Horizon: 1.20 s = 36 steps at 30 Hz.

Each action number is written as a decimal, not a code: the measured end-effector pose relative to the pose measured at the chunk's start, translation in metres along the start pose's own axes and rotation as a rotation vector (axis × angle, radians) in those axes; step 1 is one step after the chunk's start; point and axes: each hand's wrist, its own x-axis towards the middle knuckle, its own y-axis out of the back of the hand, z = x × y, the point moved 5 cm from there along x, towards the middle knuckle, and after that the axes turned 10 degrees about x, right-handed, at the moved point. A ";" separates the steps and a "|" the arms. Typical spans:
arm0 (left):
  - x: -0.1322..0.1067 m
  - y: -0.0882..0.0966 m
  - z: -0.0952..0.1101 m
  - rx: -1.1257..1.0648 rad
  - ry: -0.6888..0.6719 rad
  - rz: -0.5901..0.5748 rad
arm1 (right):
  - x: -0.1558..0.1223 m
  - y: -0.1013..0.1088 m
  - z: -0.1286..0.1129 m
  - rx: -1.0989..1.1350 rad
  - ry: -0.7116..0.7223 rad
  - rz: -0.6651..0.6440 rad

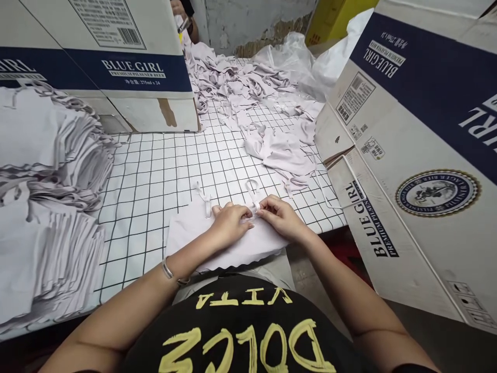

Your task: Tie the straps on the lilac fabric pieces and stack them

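Note:
A pale pink garment (pixel 186 233) with a wavy hem lies at the table's front edge, its hem toward my body. Two thin straps rise from its far edge, a left strap (pixel 207 204) and a looped right strap (pixel 252 185). My left hand (pixel 232 224) rests on the cloth, fingers curled and closed on the garment's top edge beside the right strap. Close against it, my right hand (pixel 282 216) pinches the base of that right strap between thumb and forefinger. The fingertips hide exactly where strap and cloth meet.
Stacked folded pale garments (pixel 66 248) fill the left side. Loose pink pieces (pixel 279 150) are heaped toward the back. Cartons stand left (pixel 132 77) and right (pixel 388 129) on or beside the checked tablecloth (pixel 147 181). Another person's hand (pixel 178 9) shows behind the left carton.

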 end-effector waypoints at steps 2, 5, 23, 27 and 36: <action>0.000 0.001 0.001 0.001 0.007 0.008 | -0.002 -0.002 0.000 -0.043 0.018 -0.006; -0.001 0.004 0.003 -0.005 0.000 0.033 | -0.004 -0.004 0.001 -0.077 0.035 -0.015; -0.002 0.004 0.005 -0.090 -0.004 0.028 | -0.005 -0.011 -0.007 -0.115 0.110 -0.035; 0.003 0.000 0.010 -0.103 -0.005 0.023 | -0.001 -0.019 -0.009 -0.129 0.127 -0.045; -0.070 0.047 -0.048 0.235 0.242 0.307 | -0.038 0.030 -0.003 -0.530 -0.153 0.309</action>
